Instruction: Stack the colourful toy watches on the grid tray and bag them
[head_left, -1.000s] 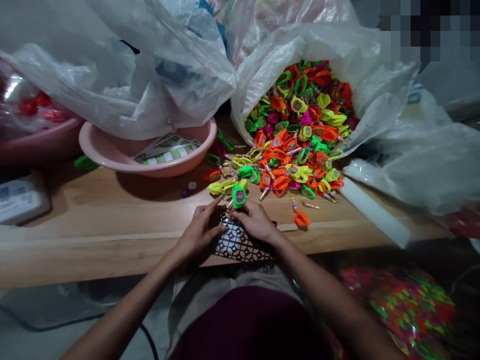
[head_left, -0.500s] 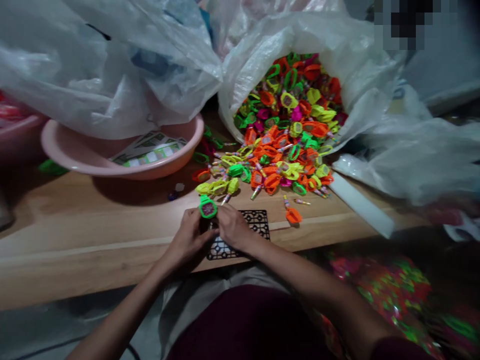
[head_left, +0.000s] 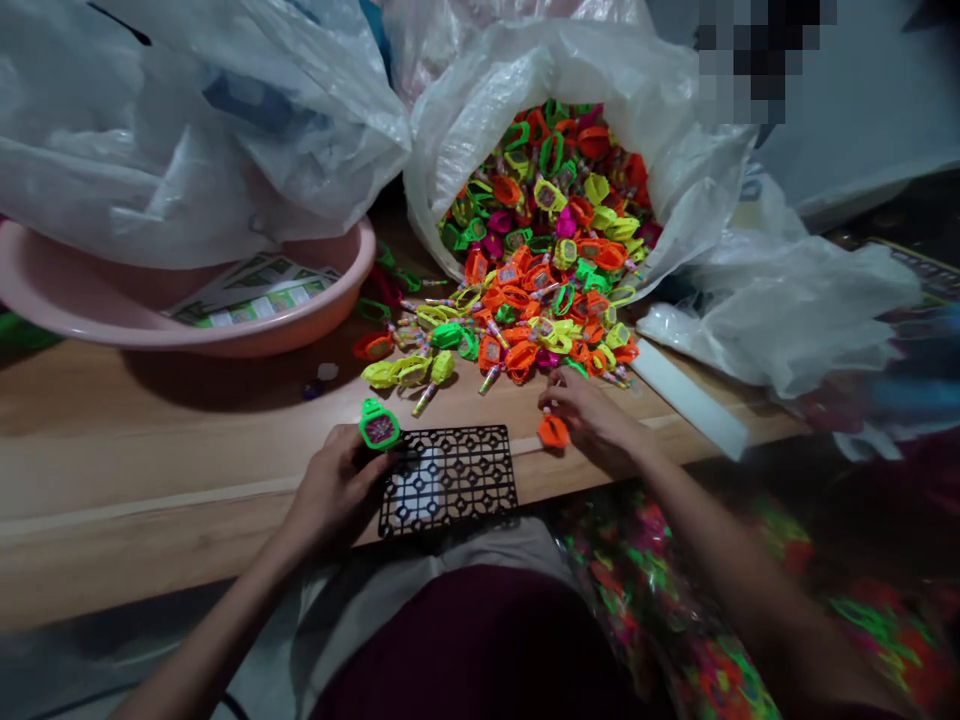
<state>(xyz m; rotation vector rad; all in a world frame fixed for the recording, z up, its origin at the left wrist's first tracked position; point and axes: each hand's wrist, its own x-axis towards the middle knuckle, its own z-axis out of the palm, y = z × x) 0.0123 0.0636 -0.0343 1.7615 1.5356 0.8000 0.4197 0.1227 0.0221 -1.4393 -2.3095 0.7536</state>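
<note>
Okay, left hand (head_left: 334, 485) grasped green toy watch (head_left: 379, 426), dial up, at black grid's (head_left: 484, 465) 10 o'clock. Right hand (head_left: 596, 415) had curled fingers at orange toy watch (head_left: 553, 432), grid's 2 o'clock; firm grip or mere touch, couldn't tell. Likely best handling: light thumb-and-finger pinch, dial unsmudged, small tube unbent, grid flat. Farther out: loose watch heap (head_left: 517, 300) spilled from plastic sack (head_left: 480, 90), 1 o'clock; pink basin (head_left: 330, 310), 10 o'clock.

Nothing can be read right now: the print on the green-and-white cards (head_left: 262, 303) is too small, the far-right yellowish lettering (head_left: 919, 268) too blurred.
</note>
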